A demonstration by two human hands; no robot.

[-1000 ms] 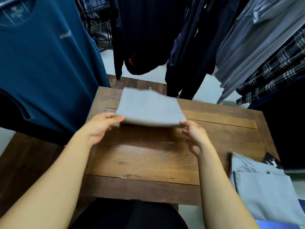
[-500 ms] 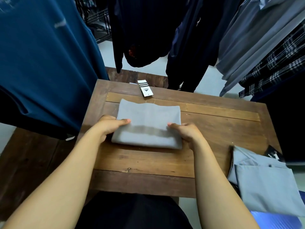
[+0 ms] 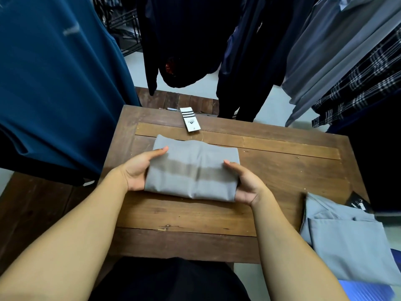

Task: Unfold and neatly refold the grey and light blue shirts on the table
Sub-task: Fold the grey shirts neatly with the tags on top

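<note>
The grey shirt (image 3: 194, 169) lies folded into a compact rectangle on the middle of the wooden table (image 3: 282, 177). My left hand (image 3: 138, 170) grips its left edge, thumb on top and fingers underneath. My right hand (image 3: 245, 183) grips the right edge the same way. The light blue shirt (image 3: 347, 242) lies folded at the table's right front corner, partly hanging over the edge, apart from both hands.
A white hang tag with black stripes (image 3: 189, 119) lies at the table's far edge. A teal shirt (image 3: 54, 83) hangs at the left, dark garments (image 3: 195, 40) behind the table, grey and plaid shirts (image 3: 358, 68) at the right. A black tag (image 3: 358, 203) lies by the light blue shirt.
The grey shirt, held up off the table a second ago, has come down flat on it and nearer to me. Both hands stayed on its side edges. The white tag is now uncovered.
</note>
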